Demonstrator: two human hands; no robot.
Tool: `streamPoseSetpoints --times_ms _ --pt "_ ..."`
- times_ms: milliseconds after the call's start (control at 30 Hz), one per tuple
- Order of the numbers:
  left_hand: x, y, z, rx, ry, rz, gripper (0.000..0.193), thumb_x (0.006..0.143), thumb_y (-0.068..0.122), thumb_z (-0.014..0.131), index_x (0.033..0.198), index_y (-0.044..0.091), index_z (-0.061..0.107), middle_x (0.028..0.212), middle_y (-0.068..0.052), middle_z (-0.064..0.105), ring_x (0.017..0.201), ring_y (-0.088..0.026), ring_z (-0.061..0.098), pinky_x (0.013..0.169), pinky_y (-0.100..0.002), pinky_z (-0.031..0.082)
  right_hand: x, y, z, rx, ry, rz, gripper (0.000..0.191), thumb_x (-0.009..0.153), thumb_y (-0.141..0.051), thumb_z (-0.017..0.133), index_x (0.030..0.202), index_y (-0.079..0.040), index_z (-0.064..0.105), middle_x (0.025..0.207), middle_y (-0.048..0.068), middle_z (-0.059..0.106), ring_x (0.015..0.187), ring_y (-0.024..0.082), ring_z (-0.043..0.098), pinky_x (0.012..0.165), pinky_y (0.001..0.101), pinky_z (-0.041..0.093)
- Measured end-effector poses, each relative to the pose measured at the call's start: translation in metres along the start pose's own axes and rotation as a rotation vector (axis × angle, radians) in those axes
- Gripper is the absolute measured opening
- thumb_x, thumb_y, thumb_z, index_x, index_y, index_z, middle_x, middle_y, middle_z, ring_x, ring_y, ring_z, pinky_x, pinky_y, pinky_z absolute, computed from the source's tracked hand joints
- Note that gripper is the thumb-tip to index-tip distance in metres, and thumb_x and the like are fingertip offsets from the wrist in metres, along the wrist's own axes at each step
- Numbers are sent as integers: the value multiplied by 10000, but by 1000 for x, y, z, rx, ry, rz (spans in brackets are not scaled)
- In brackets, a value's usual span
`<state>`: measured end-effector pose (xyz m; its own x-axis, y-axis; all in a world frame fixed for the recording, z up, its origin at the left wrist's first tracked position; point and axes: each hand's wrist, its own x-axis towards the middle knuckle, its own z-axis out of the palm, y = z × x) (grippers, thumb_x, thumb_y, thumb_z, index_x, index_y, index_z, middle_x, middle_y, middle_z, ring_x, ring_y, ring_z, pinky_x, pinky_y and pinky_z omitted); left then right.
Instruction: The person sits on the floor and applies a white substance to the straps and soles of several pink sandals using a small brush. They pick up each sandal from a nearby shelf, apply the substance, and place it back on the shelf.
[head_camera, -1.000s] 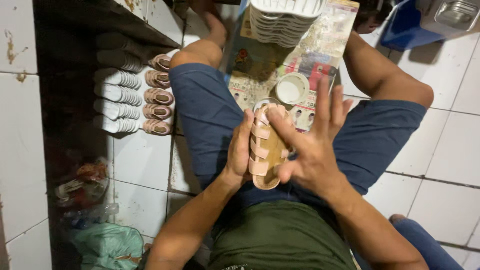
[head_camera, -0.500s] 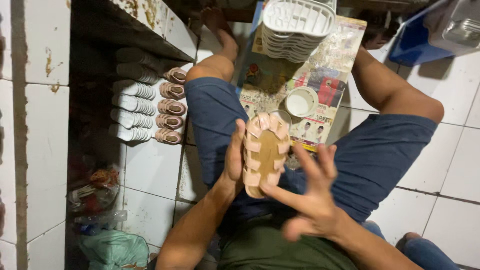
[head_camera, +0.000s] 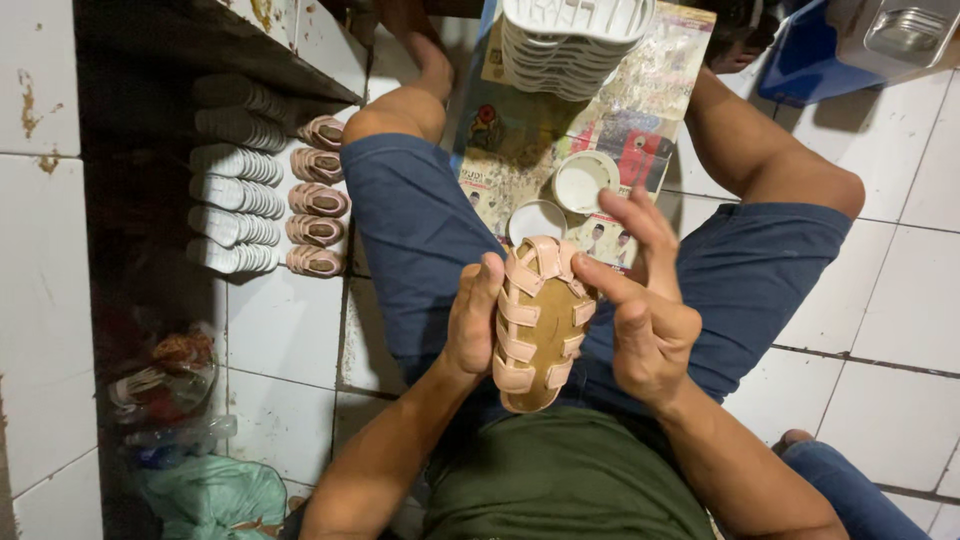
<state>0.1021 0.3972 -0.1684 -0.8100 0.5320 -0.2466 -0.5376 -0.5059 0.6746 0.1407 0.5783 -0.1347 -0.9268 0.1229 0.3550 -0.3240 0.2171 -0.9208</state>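
Head view: left hand (head_camera: 472, 322) grips a pink sandal (head_camera: 540, 325) over the lap. Right hand (head_camera: 645, 320) touches its strap, fingers (head_camera: 640, 215) spread wide.

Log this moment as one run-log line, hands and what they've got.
left hand: gripping pink strappy sandal | right hand: fingertips on sandal's side | nearby: two white round lids on printed paper, row of finished sandals
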Motion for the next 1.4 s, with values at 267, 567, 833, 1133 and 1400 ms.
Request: streamPoseSetpoints --times_ms 267,567,833,1133,1400 --pt "-4 0 10 146 73 52 639 1140 489 394 1156 -67 710 952 -157 768 806 -190 739 759 -306 611 -3 11 -2 -323 3 -143 517 1115 -515 449 1213 -117 763 1557 238 476 1584 363 295 1309 498 142" --pt "4 1 9 129 143 -80 659 1126 502 382 1051 -37 753 880 -114 768 737 -133 703 683 -262 571 -1 7 -23 -102 -27 -292 553 1013 -648 475 1076 -230 832 1366 139 554 1400 341 384 1295 566 217" --pt "12 14 20 18 246 -123 605 1051 525 384 1149 19 702 940 -77 757 779 -135 719 695 -272 594 -7 -3 -16 -397 -227 -297 614 1019 -685 419 1160 -227 803 1563 227 445 1519 422 264 1323 543 126" --pt "20 6 29 132 247 -138 644 1085 542 417 1131 -27 715 927 -123 754 770 -165 720 690 -285 594 -22 19 -35 -349 -237 -262 562 1041 -656 457 1144 -221 800 1527 218 448 1486 405 273 1303 513 176" --pt "17 1 19 -29 208 -135 668 1099 556 394 1245 -37 664 1033 -154 742 851 -209 724 762 -339 608 -3 11 -12 -281 -58 -68 693 1096 -689 352 1307 -142 722 1629 264 327 1595 382 218 1323 513 127"
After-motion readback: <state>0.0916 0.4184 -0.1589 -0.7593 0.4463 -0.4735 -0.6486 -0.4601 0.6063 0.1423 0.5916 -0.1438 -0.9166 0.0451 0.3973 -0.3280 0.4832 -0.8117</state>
